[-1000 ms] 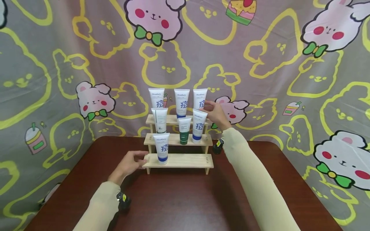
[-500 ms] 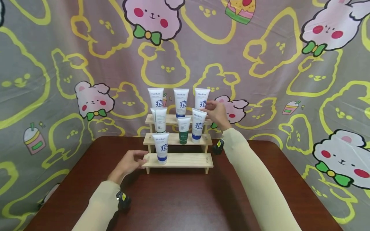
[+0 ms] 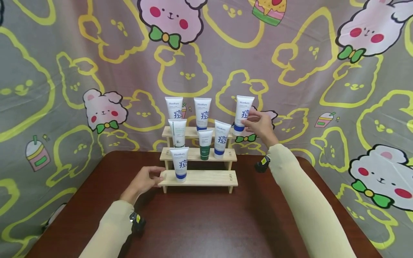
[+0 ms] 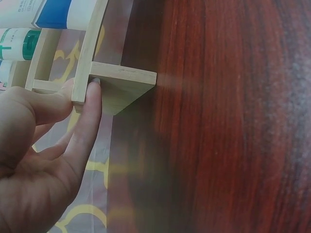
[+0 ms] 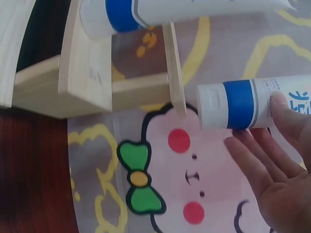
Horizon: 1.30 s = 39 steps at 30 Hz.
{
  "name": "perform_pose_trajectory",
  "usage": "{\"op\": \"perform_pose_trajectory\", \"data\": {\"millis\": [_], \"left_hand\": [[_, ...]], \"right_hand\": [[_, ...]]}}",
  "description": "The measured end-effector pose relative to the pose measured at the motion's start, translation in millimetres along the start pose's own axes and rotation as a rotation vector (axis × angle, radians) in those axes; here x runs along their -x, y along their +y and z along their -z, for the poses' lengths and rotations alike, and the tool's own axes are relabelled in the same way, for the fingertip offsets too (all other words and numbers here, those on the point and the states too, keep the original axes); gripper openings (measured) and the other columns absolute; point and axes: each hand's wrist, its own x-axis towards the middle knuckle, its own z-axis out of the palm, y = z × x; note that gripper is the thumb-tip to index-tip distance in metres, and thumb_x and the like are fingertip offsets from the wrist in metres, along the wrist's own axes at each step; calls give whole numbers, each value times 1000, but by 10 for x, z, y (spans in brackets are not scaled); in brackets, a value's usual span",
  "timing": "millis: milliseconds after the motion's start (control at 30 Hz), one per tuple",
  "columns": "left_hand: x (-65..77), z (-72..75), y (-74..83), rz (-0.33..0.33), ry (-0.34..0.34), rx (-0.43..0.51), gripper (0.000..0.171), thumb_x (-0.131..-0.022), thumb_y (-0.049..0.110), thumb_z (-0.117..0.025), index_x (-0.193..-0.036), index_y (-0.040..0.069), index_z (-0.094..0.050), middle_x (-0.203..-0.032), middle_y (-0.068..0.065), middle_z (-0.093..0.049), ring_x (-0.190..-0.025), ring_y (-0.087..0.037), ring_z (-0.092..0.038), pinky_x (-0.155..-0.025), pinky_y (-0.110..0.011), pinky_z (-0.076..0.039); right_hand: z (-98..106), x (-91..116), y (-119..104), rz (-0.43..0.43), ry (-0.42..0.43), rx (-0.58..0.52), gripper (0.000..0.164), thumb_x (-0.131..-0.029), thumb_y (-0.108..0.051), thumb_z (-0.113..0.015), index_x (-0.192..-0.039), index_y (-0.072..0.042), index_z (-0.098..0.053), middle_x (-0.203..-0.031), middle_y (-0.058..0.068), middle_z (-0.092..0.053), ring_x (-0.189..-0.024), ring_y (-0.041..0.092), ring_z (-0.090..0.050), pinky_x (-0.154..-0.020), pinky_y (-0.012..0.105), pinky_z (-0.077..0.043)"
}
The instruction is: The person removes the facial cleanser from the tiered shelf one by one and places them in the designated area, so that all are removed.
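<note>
My right hand [image 3: 259, 125] holds a white squeeze tube [image 3: 243, 111] with a blue band, upright, off the right end of the top tier. In the right wrist view the thumb lies across this tube [image 5: 243, 104] and the fingers are behind it, its cap apart from the wooden board. My left hand [image 3: 146, 181] pinches the left end of the bottom tier of a three-tier wooden display stand [image 3: 206, 178]; in the left wrist view one fingertip lies under the board [image 4: 87, 63]. Beside it on that tier stands another blue-banded tube [image 3: 180, 163].
On the middle tier are a white tube [image 3: 178, 132], a smaller green-and-white tube [image 3: 205, 143] and a blue-banded tube [image 3: 221, 139]. Two more tubes, left [image 3: 174, 107] and centre [image 3: 202, 113], stand on top. Behind the dark wooden table [image 3: 200, 222] hangs a cartoon-print cloth [image 3: 129, 75].
The right hand has carried the tube from the right end of the top tier out to the right and clear of the stand. The left hand stays on the bottom tier.
</note>
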Motion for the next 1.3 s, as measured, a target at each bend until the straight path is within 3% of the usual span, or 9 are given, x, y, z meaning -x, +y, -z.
{"op": "perform_pose_trajectory", "data": {"millis": [133,433,700,867,1067,1300], "left_hand": [[-4,-1,-9,-1,-3,7,37,-86,-17,-66,-123,-14,-61,-118,-32,-62,-86,-32,-69,-65,-38,-63],[2,6,-20,12,6,18,37,-86,-18,-66,-123,-15,-61,-118,-32,-61,-85,-31,-69,-65,-37,-63],[-2,7,-11,25,15,2,38,-86,-17,-66,-124,-13,-61,-119,-31,-61,-85,-29,-69,-67,-37,-63],[-10,4,-3,38,18,-8,39,-86,-16,-67,-125,-12,-61,-119,-30,-62,-83,-28,-68,-67,-36,-63],[-14,6,1,46,20,-13,40,-86,-16,-66,-125,-11,-62,-121,-29,-61,-84,-27,-69,-67,-36,-63],[-15,-6,-14,39,17,2,39,-86,-16,-67,-125,-12,-62,-120,-30,-61,-82,-26,-68,-67,-37,-63]], "right_hand": [[145,46,59,-5,-13,6,50,-92,-13,-74,-134,6,-55,-121,27,-61,-103,35,-65,-86,49,-58],[293,162,191,-39,-21,19,49,-92,-14,-74,-131,8,-55,-119,27,-61,-95,23,-63,-80,36,-61],[341,264,301,-66,-52,-5,49,-92,-13,-75,-130,11,-56,-120,29,-59,-94,24,-65,-81,38,-61],[352,345,355,-103,-51,51,47,-92,-15,-75,-126,12,-57,-120,28,-60,-96,29,-66,-85,46,-59],[380,420,444,-171,-79,116,45,-93,-15,-73,-127,11,-57,-124,28,-59,-103,38,-64,-85,45,-59],[399,496,581,-247,-95,133,54,-92,-16,-75,-133,10,-52,-125,32,-58,-89,33,-69,-77,41,-62]]}}
